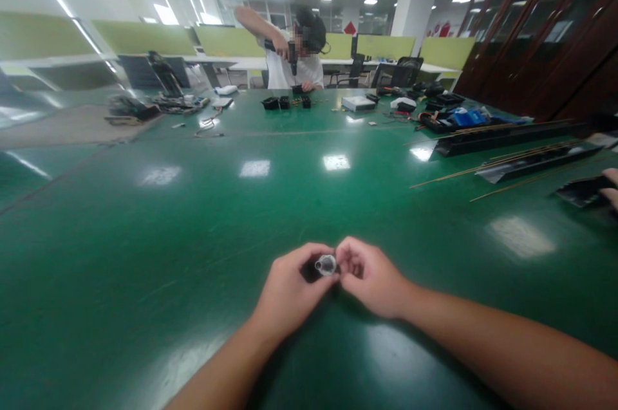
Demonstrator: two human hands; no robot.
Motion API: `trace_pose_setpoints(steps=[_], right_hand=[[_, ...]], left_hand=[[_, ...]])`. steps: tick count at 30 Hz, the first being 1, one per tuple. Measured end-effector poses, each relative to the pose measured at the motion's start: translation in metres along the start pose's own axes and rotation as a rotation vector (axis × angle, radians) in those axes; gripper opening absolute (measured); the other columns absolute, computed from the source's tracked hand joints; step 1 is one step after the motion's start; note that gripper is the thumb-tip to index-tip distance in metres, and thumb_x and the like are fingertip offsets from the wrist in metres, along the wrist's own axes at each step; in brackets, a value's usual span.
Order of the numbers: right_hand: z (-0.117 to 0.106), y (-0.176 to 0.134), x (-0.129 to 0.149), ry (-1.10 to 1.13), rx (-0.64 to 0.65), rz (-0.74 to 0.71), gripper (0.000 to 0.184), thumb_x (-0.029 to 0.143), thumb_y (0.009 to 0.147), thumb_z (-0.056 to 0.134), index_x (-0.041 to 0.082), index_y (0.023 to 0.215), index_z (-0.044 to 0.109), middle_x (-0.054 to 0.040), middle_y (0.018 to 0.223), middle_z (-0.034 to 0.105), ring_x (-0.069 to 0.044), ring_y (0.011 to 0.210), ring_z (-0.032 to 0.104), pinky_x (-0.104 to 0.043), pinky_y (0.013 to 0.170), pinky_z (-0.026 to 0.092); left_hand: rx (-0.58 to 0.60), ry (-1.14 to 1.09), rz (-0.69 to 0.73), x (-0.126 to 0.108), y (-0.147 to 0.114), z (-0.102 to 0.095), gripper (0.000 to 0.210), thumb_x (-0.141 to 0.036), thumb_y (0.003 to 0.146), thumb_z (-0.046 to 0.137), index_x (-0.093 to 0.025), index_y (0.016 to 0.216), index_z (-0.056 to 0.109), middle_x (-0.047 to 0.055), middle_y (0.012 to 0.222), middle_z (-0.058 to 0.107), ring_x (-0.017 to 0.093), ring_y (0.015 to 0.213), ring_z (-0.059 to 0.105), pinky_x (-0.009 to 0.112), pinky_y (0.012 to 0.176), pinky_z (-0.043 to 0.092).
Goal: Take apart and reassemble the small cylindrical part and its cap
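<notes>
Low in the middle of the view, a small round piece [327, 264], whitish and clear-looking with a dark centre and a little ring at its left side, sits between my hands above the green table [203, 307]. The thumb and fingers of my left hand [292, 284] curl around it from the left, closed on it. From the right, my right hand [369, 278] meets its edge, fingers curled and thumb pressed in. What those right fingertips pinch, if anything, is too small to make out. Dark shadow or a dark part lies beneath the round piece.
Across the table a person [295, 69] holds a dark power tool [293, 57] over a black part. Black boxes [284, 102], a white box [358, 103] and wires lie there. Long black channels [541, 162] and thin rods are at right, where another person's hand [611, 188] shows.
</notes>
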State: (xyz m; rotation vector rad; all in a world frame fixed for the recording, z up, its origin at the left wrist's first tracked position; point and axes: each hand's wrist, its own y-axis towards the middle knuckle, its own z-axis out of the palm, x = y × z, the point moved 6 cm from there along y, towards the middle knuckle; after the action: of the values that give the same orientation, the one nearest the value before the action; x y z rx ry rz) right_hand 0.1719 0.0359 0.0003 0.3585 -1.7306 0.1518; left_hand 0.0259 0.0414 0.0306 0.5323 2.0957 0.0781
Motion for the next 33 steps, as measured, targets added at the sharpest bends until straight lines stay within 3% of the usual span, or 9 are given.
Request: trace_pose_setpoints(steps=[22, 28, 33], right_hand=[[0.000, 0.000, 0.001, 0.099, -0.011, 0.016, 0.023, 0.004, 0.073, 0.057, 0.018, 0.092, 0.055, 0.0049, 0.071, 0.051, -0.011, 0.063, 0.047, -0.023, 0.059, 0.037], [-0.004, -0.001, 0.002, 0.045, -0.050, 0.002, 0.020, 0.011, 0.078, 0.061, 0.020, 0.072, 0.044, 0.0058, 0.064, 0.047, -0.010, 0.057, 0.042, -0.023, 0.055, 0.034], [-0.002, 0.000, -0.007, 0.104, -0.025, 0.062, 0.018, 0.019, 0.087, 0.058, 0.021, 0.074, 0.045, 0.0052, 0.065, 0.051, -0.010, 0.054, 0.046, -0.023, 0.052, 0.034]], left_hand=[[-0.048, -0.223, -0.155, 0.012, 0.003, 0.000, 0.028, -0.033, 0.072, 0.083, -0.019, 0.090, 0.068, 0.000, 0.082, 0.072, 0.015, 0.075, 0.067, 0.024, 0.072, 0.053], [-0.063, -0.239, -0.193, 0.012, 0.004, -0.001, 0.027, -0.032, 0.072, 0.081, -0.019, 0.090, 0.067, 0.000, 0.084, 0.072, 0.015, 0.075, 0.068, 0.024, 0.072, 0.054], [-0.135, -0.191, -0.231, 0.013, 0.003, -0.006, 0.029, -0.034, 0.072, 0.080, -0.019, 0.093, 0.067, 0.000, 0.084, 0.072, 0.015, 0.076, 0.067, 0.025, 0.072, 0.053]])
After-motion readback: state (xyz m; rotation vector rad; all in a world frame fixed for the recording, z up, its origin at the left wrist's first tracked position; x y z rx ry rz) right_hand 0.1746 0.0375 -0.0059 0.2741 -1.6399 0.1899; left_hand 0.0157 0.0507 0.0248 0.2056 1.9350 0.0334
